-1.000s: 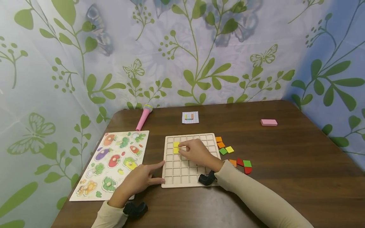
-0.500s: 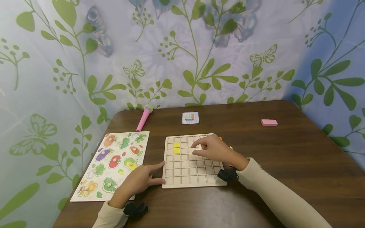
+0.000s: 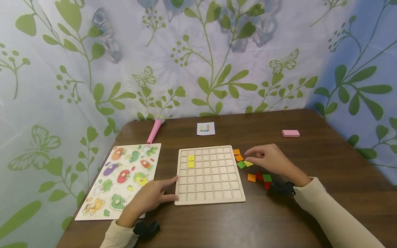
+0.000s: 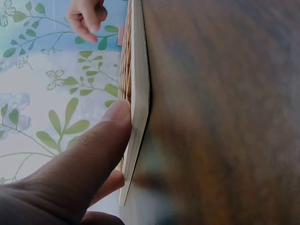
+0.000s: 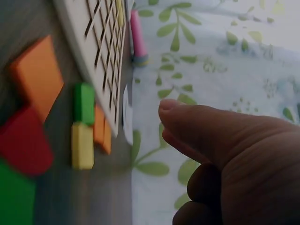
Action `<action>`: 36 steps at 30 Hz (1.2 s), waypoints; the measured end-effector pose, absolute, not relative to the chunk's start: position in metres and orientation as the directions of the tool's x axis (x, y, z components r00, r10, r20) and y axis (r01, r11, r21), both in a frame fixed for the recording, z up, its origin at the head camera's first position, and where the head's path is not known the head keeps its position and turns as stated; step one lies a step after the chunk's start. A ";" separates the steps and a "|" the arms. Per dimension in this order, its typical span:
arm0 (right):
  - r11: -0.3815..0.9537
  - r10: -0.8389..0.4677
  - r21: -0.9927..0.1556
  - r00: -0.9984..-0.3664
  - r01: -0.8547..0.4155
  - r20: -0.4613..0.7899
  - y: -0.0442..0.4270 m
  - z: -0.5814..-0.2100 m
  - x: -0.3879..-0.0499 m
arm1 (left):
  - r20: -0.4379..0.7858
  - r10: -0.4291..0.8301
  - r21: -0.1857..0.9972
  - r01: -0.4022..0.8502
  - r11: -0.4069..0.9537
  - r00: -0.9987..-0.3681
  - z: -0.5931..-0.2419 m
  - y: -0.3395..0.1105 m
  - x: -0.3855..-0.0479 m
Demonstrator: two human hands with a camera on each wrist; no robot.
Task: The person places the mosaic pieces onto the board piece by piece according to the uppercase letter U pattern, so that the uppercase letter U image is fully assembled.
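A wooden grid board lies on the table, with two yellow square tiles in its upper left cells. My left hand touches the board's left edge with extended thumb and index finger; the left wrist view has the thumb against the wooden side. Over the loose tiles right of the board hovers my right hand, thumb and index finger apart, holding nothing. Nearest to its fingertips is a yellow tile, beside a green tile and orange tiles.
Closer to me lie an orange tile, red pieces and another green tile. A vegetable puzzle board is at left. Behind stand a pink toy microphone, a pattern card and a pink block.
My right hand has moved right, from the yellow tiles on the board to above the loose pieces. Both yellow tiles stayed in their cells. The left hand has kept its place.
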State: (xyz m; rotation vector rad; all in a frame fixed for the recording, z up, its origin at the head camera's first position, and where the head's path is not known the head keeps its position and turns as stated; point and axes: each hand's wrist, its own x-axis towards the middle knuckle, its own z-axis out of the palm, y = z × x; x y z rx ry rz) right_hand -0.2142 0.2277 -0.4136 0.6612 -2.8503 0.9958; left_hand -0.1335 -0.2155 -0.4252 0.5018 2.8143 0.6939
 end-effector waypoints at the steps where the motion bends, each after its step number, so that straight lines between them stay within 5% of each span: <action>1: 0.711 -0.370 -0.577 -0.912 -0.402 0.179 0.233 -0.416 -0.215 | -0.108 0.371 0.482 0.278 0.831 -0.922 -0.425 -0.216 -0.133; 36: 0.749 -0.388 -0.568 -0.921 -0.342 0.043 0.254 -0.451 -0.227 | -0.113 0.379 0.479 0.284 0.831 -0.918 -0.424 -0.215 -0.133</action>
